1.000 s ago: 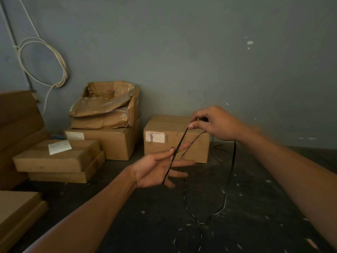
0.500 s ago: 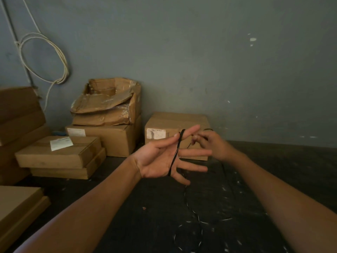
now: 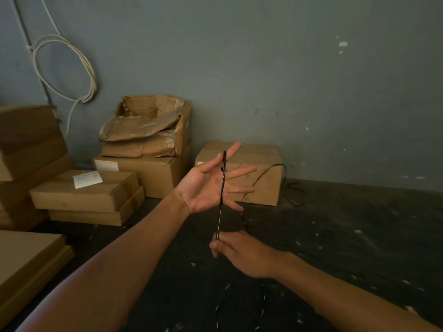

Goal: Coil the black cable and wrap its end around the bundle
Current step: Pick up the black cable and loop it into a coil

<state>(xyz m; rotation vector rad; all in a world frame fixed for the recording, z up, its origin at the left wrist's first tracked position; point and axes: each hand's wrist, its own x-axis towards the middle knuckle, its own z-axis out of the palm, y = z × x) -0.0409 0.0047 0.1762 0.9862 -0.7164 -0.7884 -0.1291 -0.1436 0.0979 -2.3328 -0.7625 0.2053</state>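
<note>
A person's two hands stretch a black cable point(image 3: 222, 185) taut.

The left hand point(image 3: 211, 185) is spread open, cable looped across its fingers; the right hand point(image 3: 242, 254) below pinches the cable.

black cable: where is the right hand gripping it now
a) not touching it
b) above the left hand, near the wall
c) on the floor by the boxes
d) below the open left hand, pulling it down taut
d: the right hand pinches the black cable below the open left hand, and the cable runs straight across the left fingers.
</note>
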